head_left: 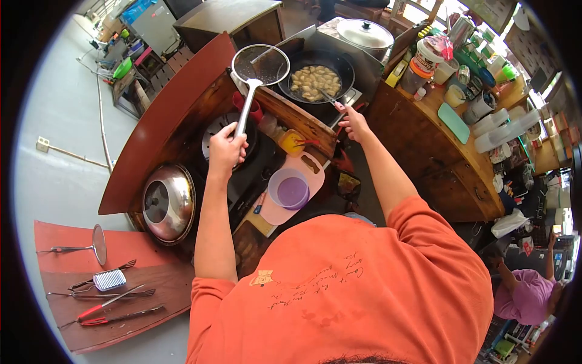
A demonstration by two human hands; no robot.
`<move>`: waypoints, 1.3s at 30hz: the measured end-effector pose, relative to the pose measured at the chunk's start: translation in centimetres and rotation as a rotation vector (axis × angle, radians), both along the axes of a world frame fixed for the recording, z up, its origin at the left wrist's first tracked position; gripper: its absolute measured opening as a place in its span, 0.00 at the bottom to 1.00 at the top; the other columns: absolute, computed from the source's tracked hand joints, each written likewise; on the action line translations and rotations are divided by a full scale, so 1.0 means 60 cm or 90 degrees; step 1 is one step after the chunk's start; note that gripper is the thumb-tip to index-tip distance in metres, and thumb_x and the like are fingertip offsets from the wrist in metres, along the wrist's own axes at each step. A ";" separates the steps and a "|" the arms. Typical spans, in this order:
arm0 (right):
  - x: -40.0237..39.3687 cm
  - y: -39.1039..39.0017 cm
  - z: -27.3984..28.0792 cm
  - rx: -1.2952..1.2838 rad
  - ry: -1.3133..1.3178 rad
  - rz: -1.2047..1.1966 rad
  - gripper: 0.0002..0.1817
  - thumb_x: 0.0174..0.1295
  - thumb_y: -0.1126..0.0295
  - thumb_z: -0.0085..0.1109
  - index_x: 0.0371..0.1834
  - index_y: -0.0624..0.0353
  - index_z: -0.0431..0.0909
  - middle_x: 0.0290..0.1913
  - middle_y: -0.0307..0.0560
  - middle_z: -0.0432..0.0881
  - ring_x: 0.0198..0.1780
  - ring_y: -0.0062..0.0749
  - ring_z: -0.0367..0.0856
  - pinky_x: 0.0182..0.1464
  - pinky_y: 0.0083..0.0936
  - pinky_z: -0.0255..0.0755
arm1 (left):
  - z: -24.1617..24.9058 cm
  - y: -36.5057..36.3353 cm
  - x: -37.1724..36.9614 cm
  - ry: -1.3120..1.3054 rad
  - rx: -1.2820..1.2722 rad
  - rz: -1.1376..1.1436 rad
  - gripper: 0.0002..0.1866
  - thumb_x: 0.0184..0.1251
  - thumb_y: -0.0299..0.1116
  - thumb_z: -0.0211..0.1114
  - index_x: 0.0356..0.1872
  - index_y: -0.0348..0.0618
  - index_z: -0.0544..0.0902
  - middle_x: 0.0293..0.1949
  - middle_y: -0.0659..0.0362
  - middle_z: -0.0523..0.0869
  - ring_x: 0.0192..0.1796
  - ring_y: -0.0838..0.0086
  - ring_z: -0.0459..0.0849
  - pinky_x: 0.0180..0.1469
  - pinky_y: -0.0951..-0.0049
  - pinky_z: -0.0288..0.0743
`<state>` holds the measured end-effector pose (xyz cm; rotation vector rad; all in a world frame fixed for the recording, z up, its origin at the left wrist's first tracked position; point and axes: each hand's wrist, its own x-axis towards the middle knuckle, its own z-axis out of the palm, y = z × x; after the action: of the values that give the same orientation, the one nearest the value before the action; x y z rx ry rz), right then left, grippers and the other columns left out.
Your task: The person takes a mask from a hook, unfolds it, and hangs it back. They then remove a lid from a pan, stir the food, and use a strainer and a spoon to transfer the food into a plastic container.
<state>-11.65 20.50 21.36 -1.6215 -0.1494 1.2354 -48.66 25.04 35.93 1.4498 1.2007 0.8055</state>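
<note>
My left hand [227, 147] is closed around the long metal handle of a round mesh skimmer [259, 63], raised beside the wok with nothing in its basket. My right hand [354, 124] grips the pinkish handle of a metal cooking utensil [333, 102]; its tip reaches into the food, so its exact kind is hard to tell. Many golden-brown pieces [314, 83] lie in the dark wok [347, 67] on the stove. Below my hands, a clear bowl with a purple bottom [290, 190] stands on a pink cutting board [276, 210].
A domed metal lid [170, 203] rests left of my forearm. Behind the wok stands a lidded pot [365, 33]. Jars and bottles crowd the wooden counter [424, 130] on the right. Tools hang on a red-brown board [139, 321] at lower left. Another person [528, 297] is at far right.
</note>
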 end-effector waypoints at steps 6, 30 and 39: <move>0.034 0.081 -0.057 -0.018 0.033 0.074 0.21 0.62 0.46 0.59 0.33 0.55 0.79 0.18 0.34 0.68 0.13 0.19 0.55 0.15 0.22 0.46 | -0.068 0.100 0.125 0.318 0.305 -0.060 0.18 0.57 0.28 0.61 0.50 0.38 0.82 0.23 0.53 0.83 0.18 0.71 0.81 0.21 0.70 0.76; 0.124 0.017 0.253 -0.032 -0.707 0.171 0.26 0.59 0.52 0.53 0.41 0.68 0.85 0.48 0.66 0.84 0.54 0.58 0.82 0.59 0.43 0.75 | -0.192 0.164 0.396 0.495 -0.078 -0.049 0.07 0.59 0.23 0.60 0.30 0.28 0.85 0.27 0.43 0.87 0.25 0.61 0.88 0.24 0.63 0.83; 0.148 0.013 0.281 0.018 -0.760 0.159 0.25 0.59 0.54 0.52 0.39 0.68 0.85 0.45 0.67 0.84 0.52 0.58 0.83 0.58 0.43 0.75 | -0.184 0.127 0.433 0.153 -0.293 -0.030 0.06 0.63 0.23 0.63 0.25 0.35 0.79 0.20 0.55 0.80 0.17 0.74 0.77 0.15 0.75 0.71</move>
<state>-2.79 21.30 38.21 -2.1573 -1.1184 0.2690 -22.67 32.67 24.86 1.2051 1.4166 0.2952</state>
